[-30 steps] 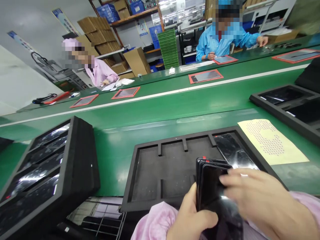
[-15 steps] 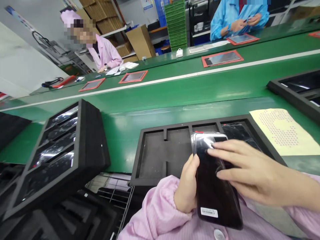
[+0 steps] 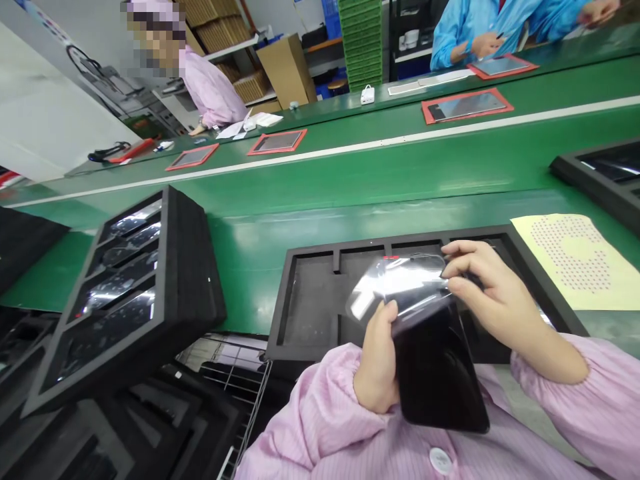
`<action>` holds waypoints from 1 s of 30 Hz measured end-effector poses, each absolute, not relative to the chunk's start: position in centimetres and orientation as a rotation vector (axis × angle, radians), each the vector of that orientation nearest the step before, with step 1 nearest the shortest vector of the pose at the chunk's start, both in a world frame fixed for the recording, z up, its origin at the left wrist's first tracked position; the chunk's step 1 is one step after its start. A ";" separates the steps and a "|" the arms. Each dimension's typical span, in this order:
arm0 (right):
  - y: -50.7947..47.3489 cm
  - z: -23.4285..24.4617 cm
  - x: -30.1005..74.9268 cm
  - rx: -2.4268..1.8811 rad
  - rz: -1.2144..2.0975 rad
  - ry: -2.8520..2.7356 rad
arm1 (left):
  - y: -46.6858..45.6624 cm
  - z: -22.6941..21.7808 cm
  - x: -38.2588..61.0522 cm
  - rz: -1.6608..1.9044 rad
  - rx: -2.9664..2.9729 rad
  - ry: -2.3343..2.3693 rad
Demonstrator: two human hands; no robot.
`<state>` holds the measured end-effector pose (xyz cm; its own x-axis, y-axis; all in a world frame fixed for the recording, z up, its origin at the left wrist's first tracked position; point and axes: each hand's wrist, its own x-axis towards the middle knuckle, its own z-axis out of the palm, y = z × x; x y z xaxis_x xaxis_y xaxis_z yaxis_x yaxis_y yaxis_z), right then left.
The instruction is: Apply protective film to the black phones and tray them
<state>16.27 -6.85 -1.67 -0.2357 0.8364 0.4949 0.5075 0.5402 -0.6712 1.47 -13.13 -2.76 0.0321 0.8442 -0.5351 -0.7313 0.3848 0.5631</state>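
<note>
My left hand (image 3: 377,360) is closed around the left edge of a dark glossy panel (image 3: 440,380) that looks like a phone screen, its thumb on top. A clear plastic film (image 3: 415,287) is bent up over the panel's upper end, bright with glare and partly blurred. Fingers of my right hand (image 3: 493,293) pinch the film at its right edge. Behind both hands lies a black foam tray (image 3: 277,313) with rectangular compartments; the panel, film and right hand cover part of it.
To the left, a tilted stack of black foam trays (image 3: 193,267) holds several glossy panels. A yellow sheet with dots (image 3: 575,260) lies right of the tray. Red-framed panels (image 3: 467,107) sit across the green bench (image 3: 320,193). Two people work beyond. A wire rack (image 3: 235,380) stands below left.
My right hand has gone from lying spread on the panel to pinching the film, now lifted and bent at the top. The white label at the panel's lower end no longer shows.
</note>
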 end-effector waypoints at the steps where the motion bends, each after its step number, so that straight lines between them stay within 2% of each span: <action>1: -6.8 -1.5 16.4 -1.166 0.589 -1.841 | -13.1 -2.8 1.3 1.233 0.138 0.928; 4: -7.1 -1.1 16.1 -1.382 0.975 -1.850 | -13.1 -3.0 0.7 1.271 0.163 0.882; 7: -7.7 -0.8 15.3 -1.409 1.299 -1.993 | -13.2 -3.5 0.3 1.295 0.188 0.889; 12: -7.5 0.0 15.7 -1.304 1.565 -1.680 | -13.2 -3.6 -0.9 1.397 0.170 1.023; 16: -5.4 0.1 17.8 -1.480 1.431 -1.444 | -13.4 -3.5 -3.3 1.434 0.042 1.121; 22: -3.4 -3.3 17.6 -1.743 1.141 -1.892 | -14.3 -3.0 -4.7 1.318 0.132 1.151; 25: -3.5 -3.7 16.8 -1.773 0.892 -1.952 | -14.6 -2.5 -3.5 1.216 0.246 1.045; 27: -3.8 -2.7 16.5 -1.666 0.733 -1.955 | -14.6 -2.3 -2.6 1.123 0.308 0.971; 30: -4.5 -0.8 16.2 -1.247 0.712 -1.985 | -14.7 -2.4 -1.5 1.009 0.405 0.897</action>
